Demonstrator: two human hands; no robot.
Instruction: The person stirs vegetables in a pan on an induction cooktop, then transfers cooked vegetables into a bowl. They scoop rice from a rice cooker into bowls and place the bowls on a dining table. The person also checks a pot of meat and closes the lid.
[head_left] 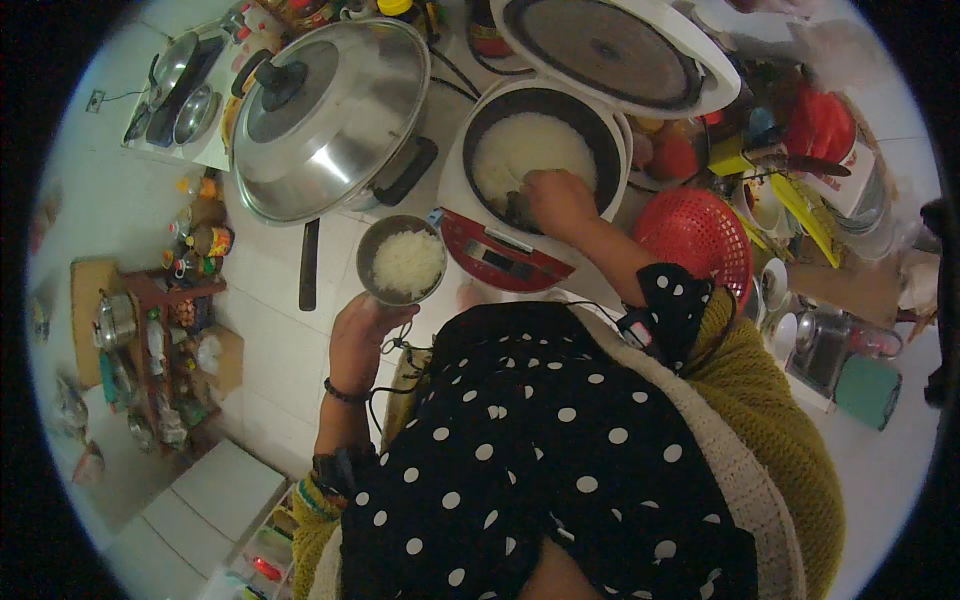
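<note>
L hand [365, 325]'s clamping round grey metal bowl [368, 252] of white rice [408, 263], R hand [560, 205] (grip: can't tell) prob. scooping in round white cooker [456, 165], next move likely needing steady bowl.

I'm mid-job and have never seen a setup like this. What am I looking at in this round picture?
There is no machine arm: each grip is a person's bare hand. The one view comes from a wide camera on their head, looking down, so edges bend. The left grip holds a small metal bowl of white rice. The right grip reaches into an open rice cooker with more rice inside; what it holds there is hard to make out. On the counter, a lidded steel pan stands left of the cooker, and a red perforated basket is right of it.
</note>
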